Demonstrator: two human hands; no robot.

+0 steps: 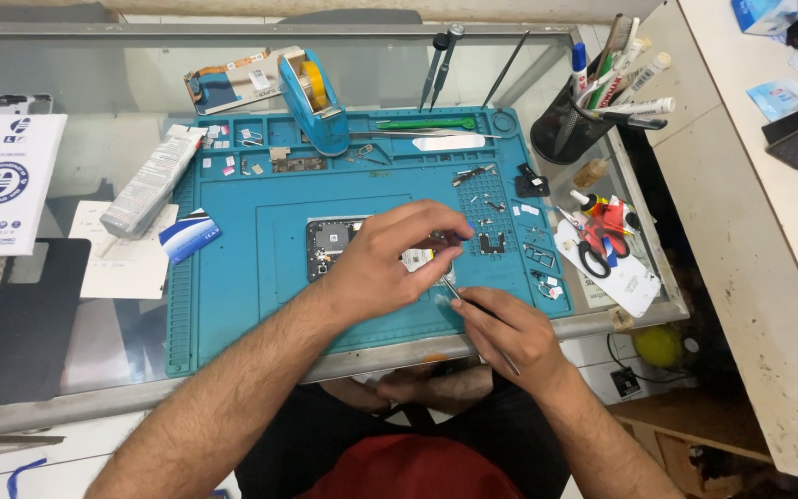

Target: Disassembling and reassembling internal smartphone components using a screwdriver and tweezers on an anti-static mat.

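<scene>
Blue matting [260, 277] on the glass table [94, 166] carries an opened phone [330, 248], pinned under the curled fingers of the left hand [390, 259]. Tweezers [473, 310] are pinched shut-fisted in the right hand [510, 333], their tip apparently at the phone's lower edge. The phone should be kept pressed flat and the tip moved lightly, so nothing slips.

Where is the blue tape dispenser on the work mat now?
In the head view, the blue tape dispenser stands at the far edge of the blue mat, left of the green tool.

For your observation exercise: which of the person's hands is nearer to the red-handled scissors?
Right. The right hand, holding tweezers, lies just left of and below the scissors; the left hand rests farther left, over the opened phone.
</scene>
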